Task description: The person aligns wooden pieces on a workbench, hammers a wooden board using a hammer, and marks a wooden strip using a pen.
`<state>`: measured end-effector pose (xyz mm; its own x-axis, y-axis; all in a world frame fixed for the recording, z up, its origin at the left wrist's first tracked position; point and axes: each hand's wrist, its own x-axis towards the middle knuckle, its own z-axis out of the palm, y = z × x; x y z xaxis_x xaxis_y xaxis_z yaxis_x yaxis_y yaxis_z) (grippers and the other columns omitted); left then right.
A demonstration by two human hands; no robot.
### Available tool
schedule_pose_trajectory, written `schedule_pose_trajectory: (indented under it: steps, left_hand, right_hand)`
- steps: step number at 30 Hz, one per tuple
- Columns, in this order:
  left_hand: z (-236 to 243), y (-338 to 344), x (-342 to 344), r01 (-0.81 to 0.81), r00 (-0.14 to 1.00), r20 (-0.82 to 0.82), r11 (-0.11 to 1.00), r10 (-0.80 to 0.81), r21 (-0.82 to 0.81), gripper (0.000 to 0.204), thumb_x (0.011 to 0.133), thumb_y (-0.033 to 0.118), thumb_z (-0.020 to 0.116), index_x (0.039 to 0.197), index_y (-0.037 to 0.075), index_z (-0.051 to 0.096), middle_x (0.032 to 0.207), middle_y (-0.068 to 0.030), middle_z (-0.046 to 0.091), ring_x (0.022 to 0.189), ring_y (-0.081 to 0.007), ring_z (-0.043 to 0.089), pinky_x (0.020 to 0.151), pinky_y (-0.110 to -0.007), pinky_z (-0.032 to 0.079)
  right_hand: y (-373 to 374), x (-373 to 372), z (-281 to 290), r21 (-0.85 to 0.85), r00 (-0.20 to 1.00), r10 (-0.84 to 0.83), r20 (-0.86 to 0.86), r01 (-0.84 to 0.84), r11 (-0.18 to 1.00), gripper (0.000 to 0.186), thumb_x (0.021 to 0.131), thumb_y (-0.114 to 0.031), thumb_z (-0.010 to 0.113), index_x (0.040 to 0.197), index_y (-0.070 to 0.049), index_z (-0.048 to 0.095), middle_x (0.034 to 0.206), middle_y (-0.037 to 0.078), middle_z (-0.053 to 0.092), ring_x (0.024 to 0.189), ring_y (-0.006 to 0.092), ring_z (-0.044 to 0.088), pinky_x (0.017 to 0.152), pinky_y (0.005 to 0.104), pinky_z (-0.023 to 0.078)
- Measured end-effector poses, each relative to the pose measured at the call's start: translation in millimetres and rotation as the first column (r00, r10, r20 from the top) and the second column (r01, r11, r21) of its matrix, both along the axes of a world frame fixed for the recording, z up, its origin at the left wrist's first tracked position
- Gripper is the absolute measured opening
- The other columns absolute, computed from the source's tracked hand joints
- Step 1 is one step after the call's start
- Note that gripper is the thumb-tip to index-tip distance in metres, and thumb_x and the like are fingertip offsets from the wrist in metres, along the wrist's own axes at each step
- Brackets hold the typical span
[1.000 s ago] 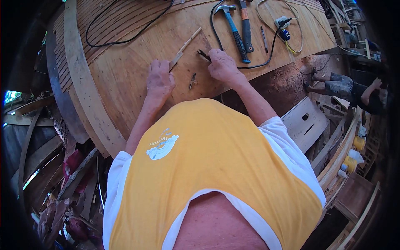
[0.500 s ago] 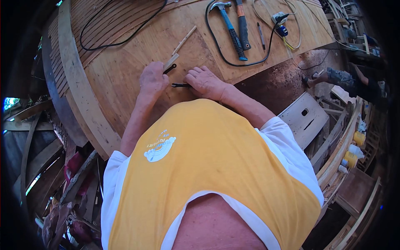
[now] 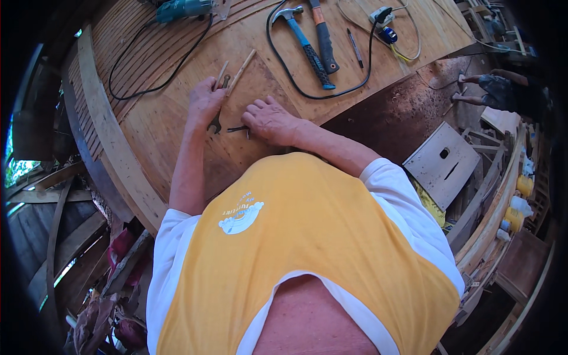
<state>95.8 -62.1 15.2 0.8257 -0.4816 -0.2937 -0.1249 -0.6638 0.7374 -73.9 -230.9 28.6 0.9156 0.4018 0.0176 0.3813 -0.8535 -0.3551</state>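
Observation:
My left hand (image 3: 204,103) is closed around a dark wrench (image 3: 215,123); its open jaw sticks out below the palm and its other end shows above the fingers. A thin wooden stick (image 3: 222,70) rises at the same fingertips, and a longer pale stick (image 3: 242,70) lies just to their right on the wooden panel (image 3: 160,112). Low over the panel, my right hand (image 3: 271,122) has its fingers bent over a thin dark metal piece (image 3: 237,128). A small piece (image 3: 248,135) pokes out under that hand; its kind is unclear.
Beyond my hands lie a claw hammer (image 3: 307,53), a second orange-and-grey handled tool (image 3: 325,44) and a pen (image 3: 355,48). A black cord loops round them to a socket block (image 3: 381,18). A teal power tool (image 3: 180,10) rests at the far left. Someone's legs (image 3: 482,89) show at right.
My left hand has turned, and the wrench's open jaw now shows below it. My right hand stays over the dark metal piece. The view has shifted, bringing in the teal power tool.

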Motion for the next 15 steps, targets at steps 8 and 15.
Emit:
schedule_pose_trajectory:
  steps: [8,15]
  left_hand:
    - [-8,5,15,-0.268,0.960,0.038,0.949,0.277,-0.164,0.023,0.086,0.018,0.076,0.101,0.000,0.074,0.082,-0.0058,0.072,0.074,-0.0127,0.064,0.068,-0.031,0.052]
    - [-16,31,-1,-0.411,0.910,-0.017,0.899,0.413,-0.153,0.032,0.085,0.014,0.078,0.113,0.000,0.074,0.080,-0.0005,0.069,0.069,-0.0097,0.065,0.065,-0.027,0.052]
  right_hand:
    - [-10,10,-2,-0.125,0.997,0.067,-0.027,-0.070,0.990,0.021,0.084,-0.015,0.065,0.104,-0.009,0.062,0.102,0.011,0.059,0.105,0.0278,0.057,0.091,0.0429,0.041]
    - [-55,-22,-3,0.133,0.998,-0.055,0.036,0.050,0.990,0.016,0.083,-0.012,0.065,0.097,-0.006,0.059,0.096,0.012,0.060,0.097,0.0325,0.059,0.083,0.0435,0.047]
